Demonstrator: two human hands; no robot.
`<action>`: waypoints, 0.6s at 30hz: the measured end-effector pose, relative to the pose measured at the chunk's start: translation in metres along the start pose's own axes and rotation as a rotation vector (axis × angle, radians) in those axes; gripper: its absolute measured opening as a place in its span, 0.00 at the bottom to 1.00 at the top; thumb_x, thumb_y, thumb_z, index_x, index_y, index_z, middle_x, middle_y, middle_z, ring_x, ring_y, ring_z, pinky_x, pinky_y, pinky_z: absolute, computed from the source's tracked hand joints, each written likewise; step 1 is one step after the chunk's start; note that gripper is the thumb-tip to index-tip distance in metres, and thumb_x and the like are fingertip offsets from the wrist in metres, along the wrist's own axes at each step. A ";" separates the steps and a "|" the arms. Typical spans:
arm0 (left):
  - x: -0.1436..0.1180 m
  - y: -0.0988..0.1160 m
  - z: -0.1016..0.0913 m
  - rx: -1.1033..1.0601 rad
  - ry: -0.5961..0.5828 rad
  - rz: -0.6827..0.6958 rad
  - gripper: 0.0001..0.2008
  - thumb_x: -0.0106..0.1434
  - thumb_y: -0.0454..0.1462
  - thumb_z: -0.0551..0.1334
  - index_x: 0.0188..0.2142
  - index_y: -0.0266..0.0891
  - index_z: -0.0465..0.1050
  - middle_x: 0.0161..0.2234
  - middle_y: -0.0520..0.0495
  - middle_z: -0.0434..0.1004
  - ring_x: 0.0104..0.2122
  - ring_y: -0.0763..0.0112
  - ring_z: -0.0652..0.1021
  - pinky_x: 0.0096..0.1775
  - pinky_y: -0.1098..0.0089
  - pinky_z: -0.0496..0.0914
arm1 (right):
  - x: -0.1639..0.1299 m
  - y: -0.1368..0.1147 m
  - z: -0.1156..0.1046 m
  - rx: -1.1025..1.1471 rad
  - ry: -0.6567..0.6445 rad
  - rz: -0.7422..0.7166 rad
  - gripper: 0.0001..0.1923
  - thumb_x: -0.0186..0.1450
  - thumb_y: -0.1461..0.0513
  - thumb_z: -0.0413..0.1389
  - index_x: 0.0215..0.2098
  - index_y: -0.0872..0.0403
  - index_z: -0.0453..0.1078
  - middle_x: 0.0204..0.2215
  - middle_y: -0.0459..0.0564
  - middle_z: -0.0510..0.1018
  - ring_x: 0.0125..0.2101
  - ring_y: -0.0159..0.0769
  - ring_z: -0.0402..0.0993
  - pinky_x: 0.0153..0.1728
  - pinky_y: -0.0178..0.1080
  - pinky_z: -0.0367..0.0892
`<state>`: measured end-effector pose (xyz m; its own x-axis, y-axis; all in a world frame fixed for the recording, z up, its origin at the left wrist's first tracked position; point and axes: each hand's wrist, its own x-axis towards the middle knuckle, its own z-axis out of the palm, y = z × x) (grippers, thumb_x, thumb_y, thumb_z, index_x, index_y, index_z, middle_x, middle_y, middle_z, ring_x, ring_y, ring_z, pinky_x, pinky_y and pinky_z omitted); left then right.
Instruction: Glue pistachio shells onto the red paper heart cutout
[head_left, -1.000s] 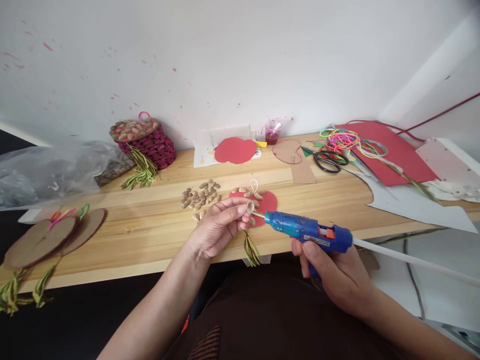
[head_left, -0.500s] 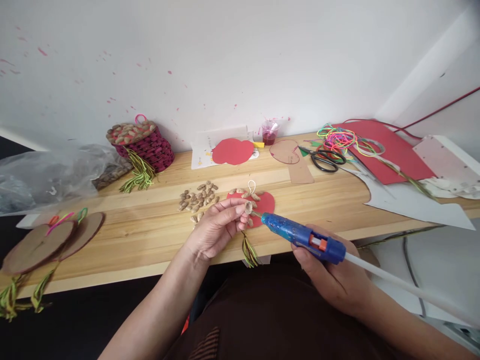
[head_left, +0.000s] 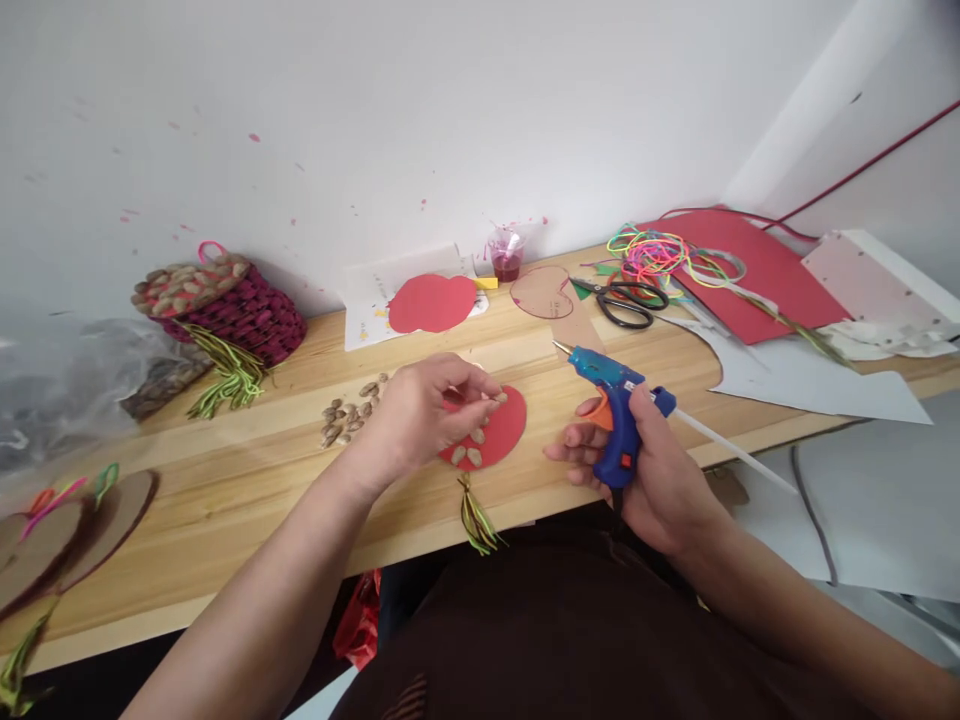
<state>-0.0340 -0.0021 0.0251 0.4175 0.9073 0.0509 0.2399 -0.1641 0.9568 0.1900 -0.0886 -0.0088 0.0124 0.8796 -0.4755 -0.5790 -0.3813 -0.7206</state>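
Observation:
My left hand [head_left: 435, 410] pinches a peanut shell [head_left: 501, 397] between thumb and fingertips, just over a red paper cutout [head_left: 508, 432]. Several peanut shells [head_left: 466, 456] lie on that cutout, partly hidden by the hand, and a green and yellow yarn tassel [head_left: 477, 520] hangs from its near edge. In my right hand [head_left: 652, 470] is a blue glue gun [head_left: 621, 405], its nozzle pointing up and left, with a long white glue stick [head_left: 731, 448] out of its back. Beside my left hand, a loose pile of peanut shells [head_left: 346, 418] lies on the wooden table [head_left: 247, 500].
At the back stand a purple woven basket shape [head_left: 262, 315] covered with shells and a cup of red liquid [head_left: 506, 257]. Black scissors [head_left: 626, 303], tangled coloured string [head_left: 656, 255] and red sheets [head_left: 772, 275] lie right. Brown cardboard cutouts [head_left: 112, 530] and a plastic bag [head_left: 67, 400] are left.
The glue gun has pulled away rightward from the shell and turned upright. My left hand has turned over and brought the shell down over the red cutout. The view has shifted slightly.

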 end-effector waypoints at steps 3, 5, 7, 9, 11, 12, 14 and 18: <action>0.017 -0.003 0.006 0.325 -0.076 0.243 0.04 0.57 0.31 0.69 0.33 0.40 0.82 0.33 0.46 0.77 0.29 0.71 0.74 0.33 0.71 0.69 | 0.006 -0.002 0.001 0.018 0.009 0.041 0.26 0.70 0.38 0.43 0.42 0.48 0.67 0.21 0.43 0.76 0.31 0.42 0.85 0.23 0.34 0.73; 0.027 -0.008 0.008 0.547 -0.144 0.367 0.07 0.61 0.30 0.65 0.35 0.41 0.82 0.33 0.47 0.76 0.31 0.69 0.74 0.35 0.69 0.67 | 0.010 -0.003 0.003 0.023 -0.008 0.047 0.26 0.69 0.37 0.44 0.42 0.47 0.67 0.19 0.42 0.75 0.32 0.42 0.85 0.25 0.34 0.73; 0.034 -0.013 0.009 0.711 -0.190 0.450 0.07 0.64 0.31 0.63 0.37 0.40 0.80 0.33 0.46 0.75 0.34 0.66 0.73 0.37 0.68 0.66 | 0.015 -0.003 0.005 0.049 -0.030 0.055 0.27 0.69 0.37 0.44 0.42 0.47 0.68 0.22 0.44 0.79 0.35 0.43 0.86 0.31 0.38 0.77; 0.039 -0.018 0.010 0.796 -0.227 0.487 0.06 0.67 0.34 0.61 0.38 0.39 0.79 0.34 0.45 0.75 0.36 0.64 0.73 0.38 0.66 0.65 | 0.019 -0.004 0.006 0.088 -0.057 0.087 0.28 0.68 0.37 0.46 0.41 0.49 0.70 0.28 0.48 0.83 0.40 0.44 0.85 0.40 0.42 0.78; 0.043 -0.020 0.010 0.830 -0.264 0.492 0.08 0.70 0.37 0.60 0.38 0.38 0.78 0.35 0.44 0.75 0.37 0.63 0.73 0.38 0.66 0.65 | 0.022 -0.005 0.007 0.125 -0.106 0.138 0.29 0.68 0.37 0.47 0.38 0.51 0.72 0.33 0.53 0.85 0.43 0.47 0.85 0.46 0.46 0.77; 0.044 -0.020 0.010 0.836 -0.279 0.492 0.09 0.71 0.38 0.59 0.38 0.38 0.78 0.35 0.43 0.75 0.37 0.63 0.73 0.37 0.65 0.65 | 0.024 -0.006 0.007 0.142 -0.141 0.160 0.29 0.68 0.37 0.47 0.37 0.52 0.73 0.35 0.55 0.85 0.45 0.48 0.84 0.48 0.47 0.76; 0.045 -0.021 0.010 0.836 -0.296 0.488 0.11 0.72 0.39 0.57 0.39 0.39 0.77 0.35 0.43 0.74 0.37 0.62 0.72 0.38 0.65 0.64 | 0.028 -0.007 0.006 0.174 -0.225 0.178 0.31 0.69 0.37 0.45 0.35 0.52 0.73 0.39 0.58 0.85 0.48 0.49 0.83 0.51 0.50 0.74; 0.047 -0.022 0.011 0.859 -0.334 0.468 0.11 0.73 0.40 0.57 0.39 0.38 0.76 0.35 0.44 0.74 0.37 0.62 0.71 0.39 0.64 0.64 | 0.034 -0.006 0.001 0.231 -0.348 0.136 0.31 0.70 0.38 0.42 0.35 0.52 0.74 0.45 0.60 0.84 0.51 0.50 0.81 0.56 0.55 0.69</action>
<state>-0.0096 0.0400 0.0028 0.8207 0.5492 0.1575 0.4810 -0.8130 0.3282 0.1927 -0.0560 -0.0200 -0.3287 0.8843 -0.3317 -0.7242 -0.4614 -0.5124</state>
